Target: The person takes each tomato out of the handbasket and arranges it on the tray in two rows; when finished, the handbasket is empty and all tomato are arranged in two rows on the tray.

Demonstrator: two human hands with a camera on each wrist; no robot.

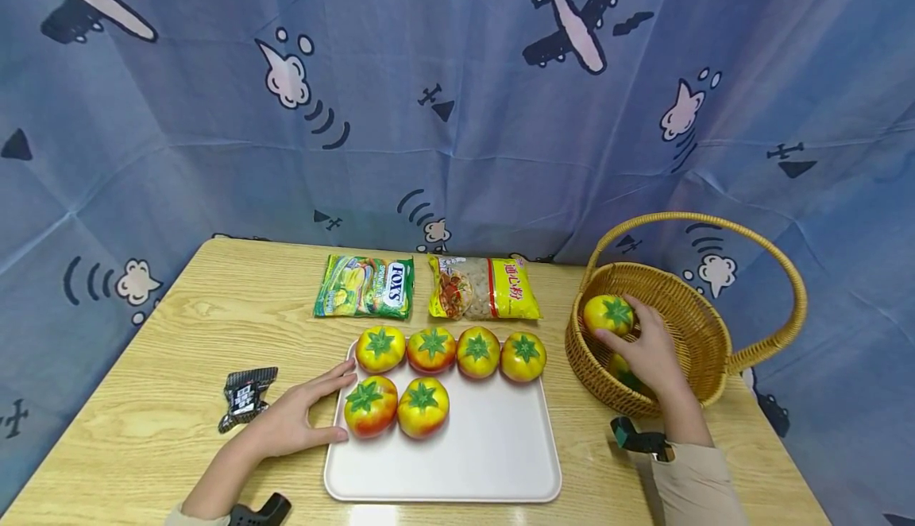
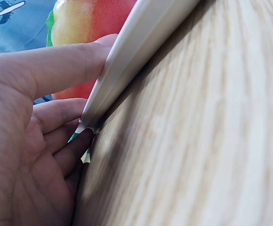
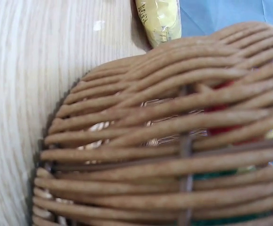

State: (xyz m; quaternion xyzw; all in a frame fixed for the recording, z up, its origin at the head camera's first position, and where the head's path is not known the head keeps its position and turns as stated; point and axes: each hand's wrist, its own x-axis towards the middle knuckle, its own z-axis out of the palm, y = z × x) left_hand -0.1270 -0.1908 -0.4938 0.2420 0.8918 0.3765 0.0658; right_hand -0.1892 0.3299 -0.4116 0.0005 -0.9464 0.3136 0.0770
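My right hand [image 1: 646,347] is inside the wicker basket [image 1: 715,379], gripping a yellow toy tomato [image 1: 608,314] with a green star-shaped top. Below that hand, part of another toy tomato [image 1: 623,369] shows in the basket. At the white tray's [image 1: 493,454] left side, the spread thumb and fingers of my left hand [image 1: 289,423] touch the rim [image 2: 122,66]. Several yellow-red toy tomatoes [image 1: 423,408] sit on the tray, with a row along its back edge. In the right wrist view, the basket's weave [image 3: 164,136] hides the right hand.
Behind the tray lie a green FOX'S candy bag [image 1: 364,286] and a yellow-ended food packet [image 1: 484,288]. A small black packet [image 1: 246,397] is left of the tray. The basket's tall handle [image 1: 789,303] arches up and right. A blue curtain [image 1: 443,113] hangs behind the table.
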